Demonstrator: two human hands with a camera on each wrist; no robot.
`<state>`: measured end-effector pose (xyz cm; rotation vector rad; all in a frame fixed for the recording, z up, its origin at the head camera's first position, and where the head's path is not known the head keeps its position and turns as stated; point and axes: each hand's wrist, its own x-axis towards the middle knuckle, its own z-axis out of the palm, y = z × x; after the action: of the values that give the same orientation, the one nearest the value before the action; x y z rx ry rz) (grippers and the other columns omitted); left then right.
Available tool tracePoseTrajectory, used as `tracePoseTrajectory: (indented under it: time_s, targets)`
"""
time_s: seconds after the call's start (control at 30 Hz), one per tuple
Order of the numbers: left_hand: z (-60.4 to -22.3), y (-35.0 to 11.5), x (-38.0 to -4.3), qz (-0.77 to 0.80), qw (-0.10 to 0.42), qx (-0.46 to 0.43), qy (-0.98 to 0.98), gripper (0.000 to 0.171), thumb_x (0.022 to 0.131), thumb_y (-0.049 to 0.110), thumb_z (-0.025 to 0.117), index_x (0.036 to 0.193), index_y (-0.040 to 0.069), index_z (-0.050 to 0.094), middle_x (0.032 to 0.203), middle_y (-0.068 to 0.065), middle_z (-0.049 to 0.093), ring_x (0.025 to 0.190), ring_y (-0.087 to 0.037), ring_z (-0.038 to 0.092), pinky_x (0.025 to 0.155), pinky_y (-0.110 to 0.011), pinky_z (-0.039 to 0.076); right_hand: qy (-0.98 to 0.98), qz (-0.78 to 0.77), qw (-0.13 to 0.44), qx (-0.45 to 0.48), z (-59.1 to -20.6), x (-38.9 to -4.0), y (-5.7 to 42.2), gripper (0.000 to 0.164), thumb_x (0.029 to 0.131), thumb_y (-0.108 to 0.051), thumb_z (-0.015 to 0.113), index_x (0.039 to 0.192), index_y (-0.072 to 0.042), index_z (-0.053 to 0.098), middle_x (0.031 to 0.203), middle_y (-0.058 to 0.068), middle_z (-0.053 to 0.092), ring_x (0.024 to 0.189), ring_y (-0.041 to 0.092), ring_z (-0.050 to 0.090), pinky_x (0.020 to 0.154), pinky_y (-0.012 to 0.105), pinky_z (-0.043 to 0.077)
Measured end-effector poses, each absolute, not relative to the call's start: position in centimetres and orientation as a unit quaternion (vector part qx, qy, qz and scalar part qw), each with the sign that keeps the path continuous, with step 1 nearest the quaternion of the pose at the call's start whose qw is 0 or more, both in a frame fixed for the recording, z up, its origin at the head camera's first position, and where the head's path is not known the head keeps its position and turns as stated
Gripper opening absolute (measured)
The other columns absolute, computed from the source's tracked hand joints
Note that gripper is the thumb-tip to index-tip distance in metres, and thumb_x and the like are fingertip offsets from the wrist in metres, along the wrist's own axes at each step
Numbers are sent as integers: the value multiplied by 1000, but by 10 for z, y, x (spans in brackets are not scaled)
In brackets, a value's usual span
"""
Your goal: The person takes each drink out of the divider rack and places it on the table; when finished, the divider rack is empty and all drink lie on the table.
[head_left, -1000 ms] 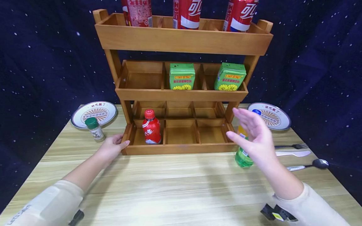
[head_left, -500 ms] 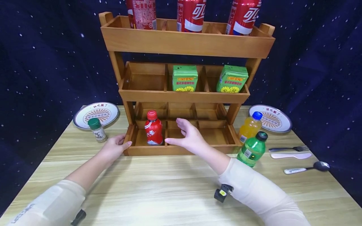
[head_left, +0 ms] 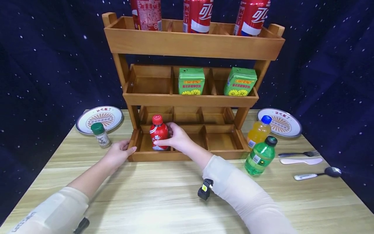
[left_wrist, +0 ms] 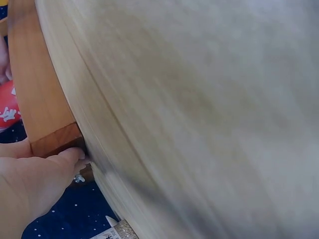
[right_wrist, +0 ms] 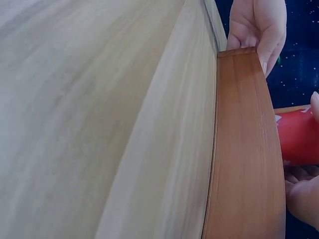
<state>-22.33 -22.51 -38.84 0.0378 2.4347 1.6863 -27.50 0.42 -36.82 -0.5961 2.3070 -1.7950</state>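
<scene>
A small red bottle with a red cap stands upright in the bottom-left front compartment of a three-tier wooden rack. My right hand holds it from the right, thumb across its front and fingers behind, partly hidden. In the right wrist view the red bottle lies between the thumb and fingers of that hand. My left hand grips the rack's lower left corner; the left wrist view shows the hand pinching the end of the front board.
Red cans stand on the top tier, green drink cartons on the middle one. Right of the rack are an orange bottle, a green bottle, a fork, knife, spoon and plate. Left are a shaker and plate.
My right hand has swung left from beside the orange and green bottles, across the rack's front, and now holds the red bottle. The left hand keeps its hold on the rack corner.
</scene>
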Motion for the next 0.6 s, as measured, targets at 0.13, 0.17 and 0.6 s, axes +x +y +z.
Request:
tracePoseTrajectory:
  time_s: [0.13,0.17,0.6]
  targets:
    - [-388,-224,-224,571,92,13,816,60,93,11,46,135,-15,13,137,-32,23,126,-37,26,101,-42,28,757,-621,74,-191,-370,-275,2,55,65,-8,80,111,-3,51,98,5,62,90,15,59,79,26,49]
    - [-389,-223,-224,569,92,12,817,60,93,11,46,135,-15,13,137,-32,23,126,-37,26,102,-42,27,753,-626,72,-190,-370,-274,2,53,65,-8,80,110,-3,51,98,5,62,89,15,59,78,26,49]
    - [-387,-224,-223,566,90,10,819,60,93,11,47,135,-15,13,137,-32,24,126,-37,26,102,-43,26,721,-659,30,-214,-352,-252,12,50,69,-4,76,111,3,49,104,13,59,94,21,59,83,27,48]
